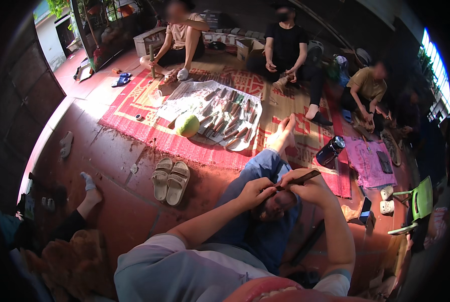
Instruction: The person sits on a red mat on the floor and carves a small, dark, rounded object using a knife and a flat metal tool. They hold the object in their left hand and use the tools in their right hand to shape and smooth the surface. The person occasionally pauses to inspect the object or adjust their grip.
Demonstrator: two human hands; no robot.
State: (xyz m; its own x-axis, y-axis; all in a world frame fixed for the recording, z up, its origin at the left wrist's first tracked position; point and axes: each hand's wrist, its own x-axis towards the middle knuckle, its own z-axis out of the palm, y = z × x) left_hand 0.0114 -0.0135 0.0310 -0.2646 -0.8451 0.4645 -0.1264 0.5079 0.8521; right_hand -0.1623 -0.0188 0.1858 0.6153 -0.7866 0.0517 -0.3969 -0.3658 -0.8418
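Note:
In my lap lies a dark brown, rounded piece, which looks like carved wood. My left hand is closed at its upper left edge, fingertips bent over it. A slim dark carving tool is gripped in my right hand, its end sticking out to the upper right. Both hands nearly meet above the piece. The tool's working tip is hidden by my fingers. Beyond my bare foot, a paper sheet on the mat carries several dark-handled tools.
A round green fruit sits on the patterned mat. Beige sandals lie left of my legs. At right are a black flask, a pink cloth and a green chair. Several people sit opposite, working with their hands.

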